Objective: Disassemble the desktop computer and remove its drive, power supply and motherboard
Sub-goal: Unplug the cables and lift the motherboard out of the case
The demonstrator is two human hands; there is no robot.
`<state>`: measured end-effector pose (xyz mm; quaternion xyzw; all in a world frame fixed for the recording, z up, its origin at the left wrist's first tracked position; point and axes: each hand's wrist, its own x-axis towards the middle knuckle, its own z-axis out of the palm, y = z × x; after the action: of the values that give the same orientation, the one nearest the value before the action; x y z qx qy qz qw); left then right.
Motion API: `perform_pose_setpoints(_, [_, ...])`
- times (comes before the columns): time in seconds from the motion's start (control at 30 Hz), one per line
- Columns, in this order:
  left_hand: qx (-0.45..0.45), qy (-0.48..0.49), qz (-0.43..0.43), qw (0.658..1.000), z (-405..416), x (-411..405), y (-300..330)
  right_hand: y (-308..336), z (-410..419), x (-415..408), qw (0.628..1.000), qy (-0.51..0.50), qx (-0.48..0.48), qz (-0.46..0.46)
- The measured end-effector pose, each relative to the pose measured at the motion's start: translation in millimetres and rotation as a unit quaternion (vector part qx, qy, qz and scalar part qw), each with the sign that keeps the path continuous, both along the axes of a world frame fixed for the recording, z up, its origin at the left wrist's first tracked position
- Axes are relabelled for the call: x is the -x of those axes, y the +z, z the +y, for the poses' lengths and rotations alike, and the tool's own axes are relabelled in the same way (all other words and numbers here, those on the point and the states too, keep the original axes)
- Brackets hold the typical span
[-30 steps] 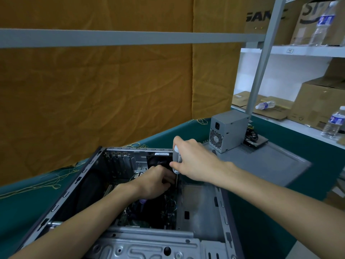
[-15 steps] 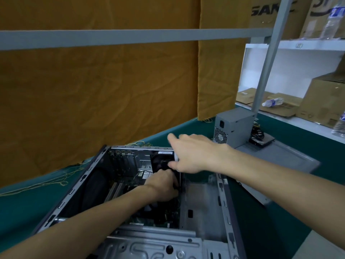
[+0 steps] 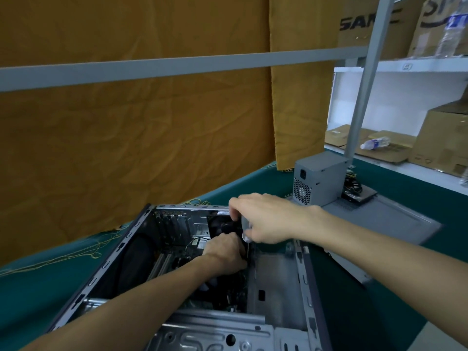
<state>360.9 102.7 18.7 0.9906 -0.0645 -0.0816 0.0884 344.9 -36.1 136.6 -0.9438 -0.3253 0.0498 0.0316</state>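
The open grey computer case (image 3: pixel 301 279) lies on its side on the green table. My right hand (image 3: pixel 266 217) grips a screwdriver (image 3: pixel 246 228) by its grey handle, the thin shaft pointing straight down into the case. My left hand (image 3: pixel 225 252) reaches inside beside the shaft, fingers curled low near the dark motherboard (image 3: pixel 228 290); what it holds is hidden. The grey power supply (image 3: pixel 317 178) stands outside the case on the removed side panel (image 3: pixel 395 219), with a drive (image 3: pixel 361 195) and black cables behind it.
An orange cloth hangs behind the table (image 3: pixel 38 282). A grey metal beam (image 3: pixel 177 65) crosses overhead and a slanted post (image 3: pixel 362 97) rises at right. White shelves (image 3: pixel 430 64) at right carry cardboard boxes and water bottles (image 3: pixel 376 143). Yellow threads lie on the table at left.
The view has tilted and shifted. My right hand has turned over the screwdriver handle. My left hand stays low inside the case by the shaft.
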Motion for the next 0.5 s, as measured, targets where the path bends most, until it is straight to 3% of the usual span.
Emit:
perform_pose_setpoints(0.07, [-0.012, -0.01, -0.012, 1.0, 0, -2, -1, 2, -6, 2, 0.999, -0.001, -0.007, 0.044])
perform_pose_setpoints(0.17, [-0.045, -0.031, -0.042, 0.998, -1, -3, -6, -6, -6, 5, 0.99, -0.03, 0.07, -0.118])
perform_pose_setpoints(0.2, [-0.054, -0.034, -0.052, 0.997, -3, -3, -6, -7, -7, 4, 0.988, -0.03, 0.065, -0.134])
perform_pose_setpoints(0.33, [-0.055, -0.026, -0.069, 0.996, -4, -3, -9, -2, -15, -2, 0.998, 0.002, -0.043, 0.036])
perform_pose_setpoints(0.37, [-0.053, -0.023, -0.069, 0.996, -4, -4, -10, -1, -16, -1, 0.998, 0.002, -0.038, 0.042])
perform_pose_setpoints(0.5, [-0.048, -0.021, -0.062, 0.997, -3, -4, -13, -8, -11, 1, 0.991, -0.033, 0.043, -0.125])
